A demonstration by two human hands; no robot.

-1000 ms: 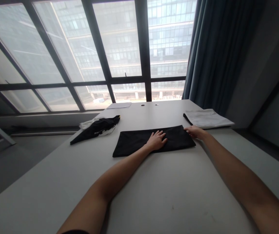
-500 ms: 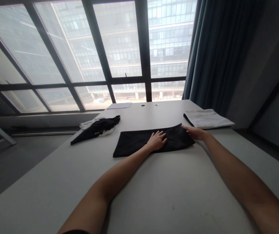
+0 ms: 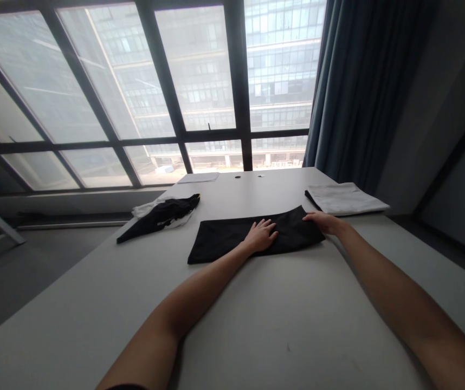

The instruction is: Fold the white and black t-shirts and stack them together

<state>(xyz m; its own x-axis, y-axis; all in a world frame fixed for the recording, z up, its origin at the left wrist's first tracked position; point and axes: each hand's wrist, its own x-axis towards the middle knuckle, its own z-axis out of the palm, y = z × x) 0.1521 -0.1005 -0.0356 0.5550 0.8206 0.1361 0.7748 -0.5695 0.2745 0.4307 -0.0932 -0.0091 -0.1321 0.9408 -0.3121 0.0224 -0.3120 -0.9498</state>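
Note:
A folded black garment [image 3: 218, 238] lies on the white table in front of me, a long flat shape with its right end slightly raised. What kind of garment it is, I cannot tell. My left hand [image 3: 262, 235] rests flat on its middle, palm down with the fingers spread. At the right end, my right hand [image 3: 322, 221] pinches the garment's edge between thumb and fingers; part of those fingers is hidden by the cloth.
On the left of the white table [image 3: 232, 314] is a crumpled heap of black and white clothing [image 3: 163, 215]. A folded white cloth [image 3: 346, 198] with black beneath lies at the right. Papers [image 3: 198, 177] are at the far edge, before windows and a blue curtain [image 3: 338, 97].
My right hand has shifted slightly along the garment's right edge and its fingers have closed on it. My left hand stays on the cloth.

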